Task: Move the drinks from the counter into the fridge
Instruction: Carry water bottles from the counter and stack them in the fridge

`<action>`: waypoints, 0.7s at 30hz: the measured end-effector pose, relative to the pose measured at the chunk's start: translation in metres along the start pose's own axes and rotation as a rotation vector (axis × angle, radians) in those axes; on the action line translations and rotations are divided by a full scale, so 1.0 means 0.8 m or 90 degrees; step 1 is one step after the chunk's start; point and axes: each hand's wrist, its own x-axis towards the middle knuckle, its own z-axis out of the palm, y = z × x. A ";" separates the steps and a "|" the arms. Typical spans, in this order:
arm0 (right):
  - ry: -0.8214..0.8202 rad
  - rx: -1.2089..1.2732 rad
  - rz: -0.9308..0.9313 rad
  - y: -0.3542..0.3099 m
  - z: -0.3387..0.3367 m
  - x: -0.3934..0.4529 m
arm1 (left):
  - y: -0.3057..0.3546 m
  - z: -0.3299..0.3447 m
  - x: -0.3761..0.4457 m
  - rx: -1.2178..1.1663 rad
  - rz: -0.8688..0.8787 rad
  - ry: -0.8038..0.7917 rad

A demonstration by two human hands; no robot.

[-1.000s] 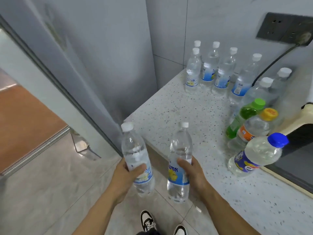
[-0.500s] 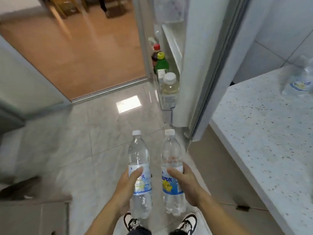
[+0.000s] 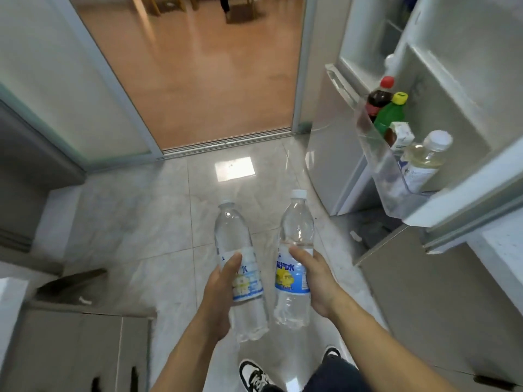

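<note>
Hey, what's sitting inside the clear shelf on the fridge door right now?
The door shelf holds a dark bottle with a red cap, a green bottle with a yellow cap, a small carton and a pale bottle with a white cap. Their bases are blurred behind the shelf wall.

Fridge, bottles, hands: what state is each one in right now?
Fridge door: open.
Door shelf: partly filled with upright bottles.
Left water bottle: capped, roughly upright, held.
Right water bottle: capped, roughly upright, held.
Left hand: gripping the left water bottle.
Right hand: gripping the right water bottle.
Doorway: open.
</note>
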 end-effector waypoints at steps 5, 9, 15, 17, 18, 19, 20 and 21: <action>0.008 -0.014 0.004 -0.010 0.046 0.044 | 0.045 -0.037 0.039 -0.046 -0.001 0.012; 0.005 -0.018 0.007 -0.026 0.067 0.094 | 0.074 -0.046 0.087 -0.088 -0.018 0.009; 0.021 0.005 0.005 -0.071 0.090 0.200 | 0.144 -0.051 0.190 -0.043 0.007 -0.006; 0.031 0.012 0.002 -0.096 0.099 0.237 | 0.177 -0.048 0.225 -0.011 0.019 -0.008; 0.039 0.015 0.002 -0.110 0.104 0.255 | 0.194 -0.045 0.243 0.002 0.020 -0.013; 0.041 0.018 0.000 -0.123 0.107 0.273 | 0.210 -0.041 0.259 0.014 0.022 -0.019; 0.041 0.019 -0.003 -0.138 0.111 0.289 | 0.225 -0.038 0.275 0.026 0.026 -0.023; 0.041 0.017 -0.007 -0.153 0.112 0.307 | 0.240 -0.034 0.293 0.036 0.031 -0.025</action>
